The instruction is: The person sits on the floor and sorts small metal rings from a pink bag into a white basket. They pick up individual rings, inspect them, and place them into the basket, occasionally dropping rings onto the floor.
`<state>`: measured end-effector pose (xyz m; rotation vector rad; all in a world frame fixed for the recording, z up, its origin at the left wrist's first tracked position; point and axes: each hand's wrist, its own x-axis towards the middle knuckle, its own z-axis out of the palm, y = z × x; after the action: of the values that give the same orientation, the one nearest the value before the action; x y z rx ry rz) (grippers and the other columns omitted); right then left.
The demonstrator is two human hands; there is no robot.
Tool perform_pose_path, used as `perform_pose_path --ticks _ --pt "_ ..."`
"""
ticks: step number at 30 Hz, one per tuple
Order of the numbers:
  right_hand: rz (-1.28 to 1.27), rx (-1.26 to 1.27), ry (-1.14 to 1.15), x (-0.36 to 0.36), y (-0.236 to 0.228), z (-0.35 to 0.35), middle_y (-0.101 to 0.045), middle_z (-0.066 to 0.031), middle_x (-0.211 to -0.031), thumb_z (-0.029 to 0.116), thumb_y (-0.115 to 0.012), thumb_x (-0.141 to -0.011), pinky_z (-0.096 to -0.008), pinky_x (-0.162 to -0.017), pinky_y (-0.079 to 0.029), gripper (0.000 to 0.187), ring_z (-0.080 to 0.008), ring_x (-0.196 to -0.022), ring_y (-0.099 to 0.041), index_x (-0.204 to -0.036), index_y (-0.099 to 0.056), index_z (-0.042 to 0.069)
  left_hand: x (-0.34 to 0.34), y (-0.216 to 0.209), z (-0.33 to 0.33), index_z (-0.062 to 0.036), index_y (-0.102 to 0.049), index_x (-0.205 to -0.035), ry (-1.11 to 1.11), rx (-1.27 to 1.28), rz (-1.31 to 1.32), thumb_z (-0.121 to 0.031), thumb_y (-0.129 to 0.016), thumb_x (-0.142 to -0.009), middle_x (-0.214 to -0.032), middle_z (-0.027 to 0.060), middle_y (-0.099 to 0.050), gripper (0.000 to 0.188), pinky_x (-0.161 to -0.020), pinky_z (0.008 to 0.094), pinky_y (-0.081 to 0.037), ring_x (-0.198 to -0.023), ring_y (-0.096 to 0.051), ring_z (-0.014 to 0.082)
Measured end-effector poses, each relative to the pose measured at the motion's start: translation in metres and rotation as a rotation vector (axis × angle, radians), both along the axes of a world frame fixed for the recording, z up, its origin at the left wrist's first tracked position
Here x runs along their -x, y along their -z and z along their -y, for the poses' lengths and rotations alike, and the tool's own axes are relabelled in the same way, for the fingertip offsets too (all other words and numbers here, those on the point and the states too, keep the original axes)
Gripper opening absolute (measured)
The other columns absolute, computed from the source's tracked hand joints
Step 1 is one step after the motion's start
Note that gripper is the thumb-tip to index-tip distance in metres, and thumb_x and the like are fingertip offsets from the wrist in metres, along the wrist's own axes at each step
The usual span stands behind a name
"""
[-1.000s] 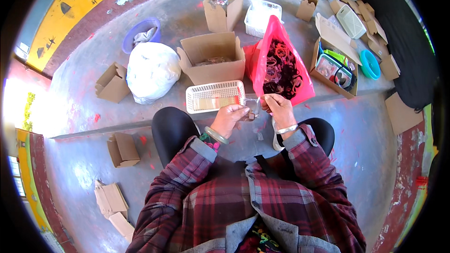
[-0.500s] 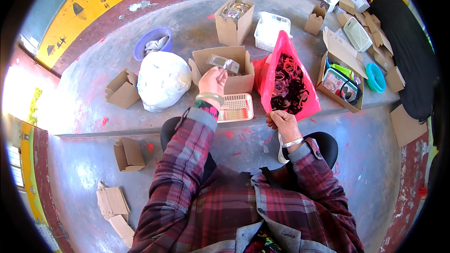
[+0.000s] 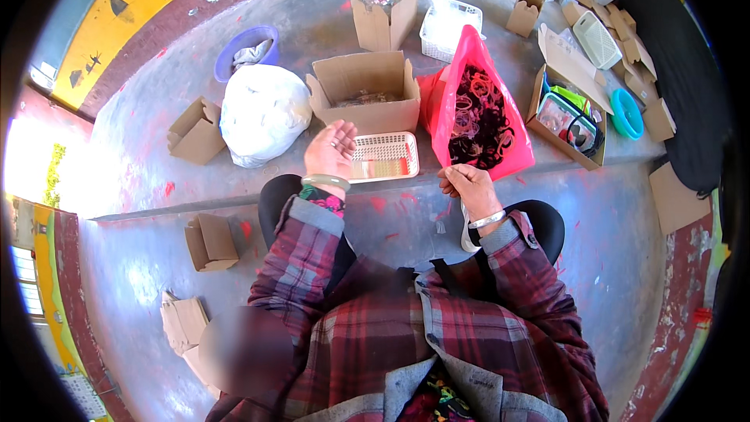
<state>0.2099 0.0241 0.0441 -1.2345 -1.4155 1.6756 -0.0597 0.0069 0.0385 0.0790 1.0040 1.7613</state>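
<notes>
My left hand (image 3: 331,150) is empty, its fingers apart, beside the left end of a shallow cream plastic basket (image 3: 381,177) with thin coloured pieces lying inside. Behind the basket stands an open cardboard box (image 3: 381,116) with clear packets (image 3: 367,98) at its bottom. My right hand (image 3: 473,190) has thumb and fingers pinched together just below the front corner of a bright pink bag (image 3: 512,174); whatever is in the pinch is too small to make out. Dark and pinkish hair ties (image 3: 478,121) fill the bag's open mouth.
A stuffed white plastic bag (image 3: 264,116), a purple basin (image 3: 247,53), a filled cardboard box (image 3: 384,16) and a white basket (image 3: 451,27) stand around on the raised ledge. To the right are a box of goods (image 3: 566,129) and a turquoise ring-shaped container (image 3: 626,116).
My left hand let go of a clear packet over the cardboard box and drew back toward me, down to the left of the basket. My right hand stays pinched near the pink bag.
</notes>
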Motion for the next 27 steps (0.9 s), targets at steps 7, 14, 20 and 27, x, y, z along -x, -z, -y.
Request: perform_pose_path --ticks 7,14,20,27 --pt "0.254 -0.185 -0.440 0.024 0.048 0.025 -0.061 -0.0107 -0.064 0.023 -0.058 -0.077 -0.0314 -0.055 -0.047 0.022 -0.0188 -0.058 -0.059 -0.073 -0.065 0.003 -0.013 -0.044 0.026 -0.0060 -0.053 -0.074 0.045 -0.177 -0.172 -0.023 -0.049 -0.088 -0.078 0.0098 -0.061 0.023 -0.062 0.0266 -0.044 -0.076 -0.059 0.0186" --pt "0.655 -0.569 -1.072 0.061 0.110 0.059 -0.062 -0.0143 -0.075 0.023 -0.052 -0.078 -0.0413 -0.064 -0.047 0.022 -0.0300 -0.072 -0.061 -0.075 -0.063 0.005 -0.040 0.026 0.021 -0.0065 -0.051 -0.069 0.164 0.108 -0.065 -0.026 -0.050 -0.088 -0.071 0.0127 -0.062 0.027 -0.054 0.0260 -0.044 -0.063 -0.060 0.0184" --pt "0.917 -0.669 -1.042 0.082 0.131 0.021 -0.063 -0.0164 -0.084 0.018 -0.052 -0.071 -0.0407 -0.070 -0.048 0.020 -0.0326 -0.080 -0.061 -0.079 -0.066 0.005 -0.033 0.030 0.019 -0.0064 -0.052 -0.072 0.119 0.054 -0.064 -0.026 -0.050 -0.088 -0.073 0.0117 -0.062 0.026 -0.055 0.0267 -0.045 -0.065 -0.060 0.0190" --pt "0.845 -0.719 -0.444 0.124 0.166 -0.035 -0.061 -0.0178 -0.087 0.014 -0.053 -0.069 -0.0390 -0.072 -0.049 0.021 -0.0322 -0.082 -0.060 -0.081 -0.064 0.002 -0.036 0.038 0.019 -0.0069 -0.053 -0.071 0.187 0.121 -0.041 -0.026 -0.051 -0.088 -0.072 0.0097 -0.061 0.025 -0.059 0.0277 -0.046 -0.069 -0.060 0.0203"
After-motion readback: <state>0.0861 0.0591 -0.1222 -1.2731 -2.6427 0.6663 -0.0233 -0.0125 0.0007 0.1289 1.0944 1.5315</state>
